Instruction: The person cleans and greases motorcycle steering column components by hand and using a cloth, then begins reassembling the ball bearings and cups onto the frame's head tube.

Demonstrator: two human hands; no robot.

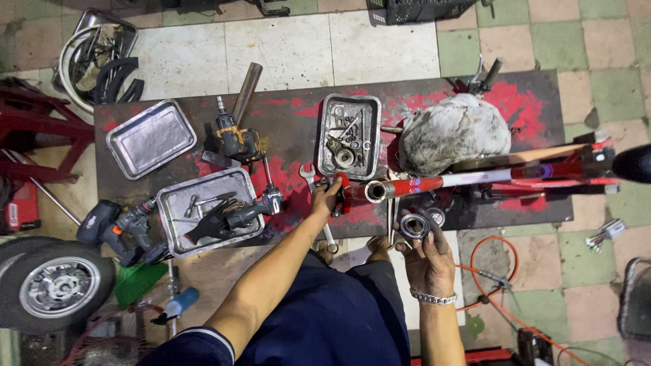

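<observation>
**Kid:** Tube [407, 187] first! Where is it?

**Helper:** In the head view, the tube lies flat on the red bench [291, 122]. It is red and white. Its long way runs left to right. The open end [374, 192] is in the middle of the bench, near the person. The rest goes off to the right.

**Kid:** What does the left hand [327, 196] do?

**Helper:** It is on the left side of the open end. Its fingers are curled around the red part there, holding it.

**Kid:** And the right hand [428, 252]?

**Helper:** It is nearer to us, just below the tube. Its fingers are closed on a round metal ring [414, 226]. The ring sits right of the open end and a bit nearer. It is close to the tube, but I cannot tell if they touch.

**Kid:** Which hand is closer to the open end?

**Helper:** The left one. It is already touching there.

**Kid:** What else is around?

**Helper:** A wrench [308, 177] lies just left of the left hand. A tray [348, 135] with small parts is behind it, farther away. A dirty white rag [453, 132] is to the far right. A drill [237, 139] is farther left, and a black glove [210, 224] lies in another tray.
</observation>
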